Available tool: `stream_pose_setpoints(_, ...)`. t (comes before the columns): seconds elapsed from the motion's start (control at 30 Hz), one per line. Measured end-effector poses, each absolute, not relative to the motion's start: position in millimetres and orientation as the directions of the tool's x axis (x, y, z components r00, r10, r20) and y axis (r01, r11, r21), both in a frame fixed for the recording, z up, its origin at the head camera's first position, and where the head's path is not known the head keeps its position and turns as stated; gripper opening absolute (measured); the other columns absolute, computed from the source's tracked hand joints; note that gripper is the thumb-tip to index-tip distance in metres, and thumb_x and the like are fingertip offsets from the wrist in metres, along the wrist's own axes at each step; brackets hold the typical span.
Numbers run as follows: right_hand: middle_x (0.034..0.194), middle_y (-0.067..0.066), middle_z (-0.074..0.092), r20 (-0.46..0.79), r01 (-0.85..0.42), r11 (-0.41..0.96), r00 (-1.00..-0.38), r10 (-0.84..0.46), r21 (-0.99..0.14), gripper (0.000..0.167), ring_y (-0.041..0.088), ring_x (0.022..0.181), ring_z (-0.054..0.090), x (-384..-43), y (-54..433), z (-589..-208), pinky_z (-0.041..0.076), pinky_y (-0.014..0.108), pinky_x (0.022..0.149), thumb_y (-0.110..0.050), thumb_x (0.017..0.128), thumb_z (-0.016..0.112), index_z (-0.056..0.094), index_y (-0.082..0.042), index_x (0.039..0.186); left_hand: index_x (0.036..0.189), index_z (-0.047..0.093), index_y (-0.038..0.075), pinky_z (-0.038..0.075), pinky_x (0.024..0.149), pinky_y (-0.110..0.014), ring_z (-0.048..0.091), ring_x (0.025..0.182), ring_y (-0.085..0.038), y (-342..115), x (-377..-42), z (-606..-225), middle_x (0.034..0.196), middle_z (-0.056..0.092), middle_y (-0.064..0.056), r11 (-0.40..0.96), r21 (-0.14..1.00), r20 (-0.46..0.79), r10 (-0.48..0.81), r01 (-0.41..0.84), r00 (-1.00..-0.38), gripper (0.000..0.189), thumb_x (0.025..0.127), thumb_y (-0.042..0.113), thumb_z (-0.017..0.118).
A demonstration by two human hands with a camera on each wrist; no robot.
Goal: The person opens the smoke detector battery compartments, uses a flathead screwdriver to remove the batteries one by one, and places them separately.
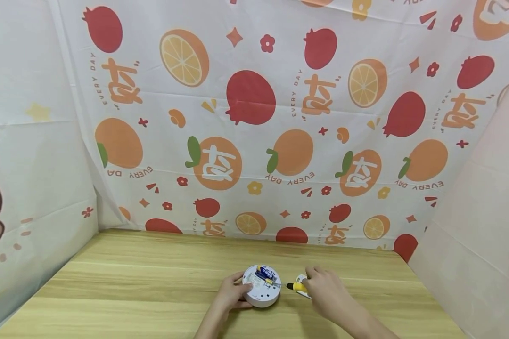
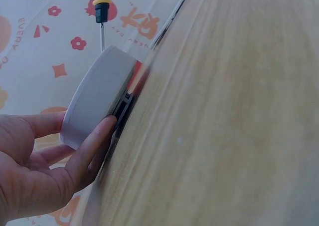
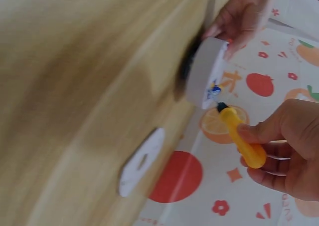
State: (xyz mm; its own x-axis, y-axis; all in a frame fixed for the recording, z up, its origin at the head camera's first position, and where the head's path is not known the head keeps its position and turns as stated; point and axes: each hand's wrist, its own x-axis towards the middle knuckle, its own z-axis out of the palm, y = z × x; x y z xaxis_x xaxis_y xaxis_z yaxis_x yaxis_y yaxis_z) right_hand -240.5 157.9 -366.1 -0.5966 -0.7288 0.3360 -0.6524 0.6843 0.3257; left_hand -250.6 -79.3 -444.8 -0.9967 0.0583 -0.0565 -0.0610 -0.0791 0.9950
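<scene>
My left hand [image 1: 230, 293] grips a round white device [image 1: 263, 297], which looks like a smoke alarm, by its side, thumb on its upper face and fingers beneath. It is held tilted in the left wrist view. A blue-and-yellow battery [image 1: 268, 273] shows in an opening of that face. In my right hand [image 1: 327, 291] is a screwdriver [image 3: 239, 136] with a yellow handle and black collar, pinched between thumb and fingers. The shaft points left, its tip at the battery opening; exact contact is too small to tell.
A flat white plate [image 3: 142, 163] with a slot lies on the wooden table [image 1: 152, 292], partly behind my right hand in the head view. Fruit-printed cloth [image 1: 250, 141] hangs behind the table, and pale cloths stand at both sides.
</scene>
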Motion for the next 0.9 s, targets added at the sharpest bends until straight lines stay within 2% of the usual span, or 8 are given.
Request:
stream_pose_setpoints(0.2,0.070,-0.004,0.047,0.465,-0.677,0.708,-0.571,-0.677,0.200,0.018,0.010,0.061,0.045,-238.8,169.0,-388.7,0.043,0.018,0.048,0.003,0.060,0.076,0.069,-0.007,0.072,0.132,0.027,-0.019,0.056,0.061,-0.038,0.061,0.070,-0.023,-81.2,-250.2,-444.9,0.097,0.055,-0.026,-0.084,0.994,-0.066,0.058,-0.071,-0.996,0.057,0.085,-0.005,0.055)
stream_pose_setpoints(0.43,0.071,-0.008,0.045,0.574,-0.729,0.685,-0.561,-0.596,-0.001,0.028,0.005,0.062,0.041,-242.4,182.1,-413.6,0.040,0.016,0.048,0.007,0.057,0.074,0.070,-0.008,0.080,0.131,0.028,-0.019,0.056,0.060,-0.038,0.061,0.067,-0.022,-80.7,-249.0,-445.0,0.095,0.056,-0.023,-0.089,0.994,-0.065,0.057,-0.070,-0.996,0.056,0.084,-0.004,0.055)
stream_pose_setpoints(0.53,0.072,-0.008,0.047,0.569,-0.714,0.694,-0.609,-0.553,-0.091,0.029,0.003,0.062,0.039,-241.7,184.9,-419.9,0.040,0.015,0.048,0.008,0.059,0.075,0.071,-0.004,0.084,0.131,0.028,-0.020,0.056,0.060,-0.038,0.061,0.068,-0.023,-80.0,-249.9,-446.6,0.097,0.056,-0.026,-0.096,0.993,-0.063,0.053,-0.068,-0.997,0.056,0.084,-0.005,0.055)
stream_pose_setpoints(0.73,0.075,-0.006,0.049,0.455,-0.630,0.725,-0.751,-0.478,-0.278,0.027,0.003,0.059,0.039,-238.4,186.9,-424.6,0.040,0.016,0.047,0.005,0.065,0.075,0.071,0.003,0.092,0.130,0.028,-0.020,0.056,0.060,-0.038,0.061,0.068,-0.024,-78.6,-249.6,-446.6,0.098,0.056,-0.028,-0.094,0.993,-0.067,0.037,-0.071,-0.997,0.056,0.084,-0.005,0.056)
stream_pose_setpoints(0.9,0.077,-0.007,0.048,0.404,-0.575,0.732,-0.806,-0.432,-0.364,0.026,0.005,0.062,0.041,-238.6,186.9,-429.6,0.041,0.018,0.049,0.002,0.069,0.074,0.069,0.005,0.095,0.131,0.027,-0.020,0.056,0.060,-0.037,0.061,0.066,-0.022,-78.3,-248.8,-446.2,0.093,0.057,-0.022,-0.099,0.992,-0.079,0.034,-0.082,-0.996,0.056,0.085,-0.004,0.055)
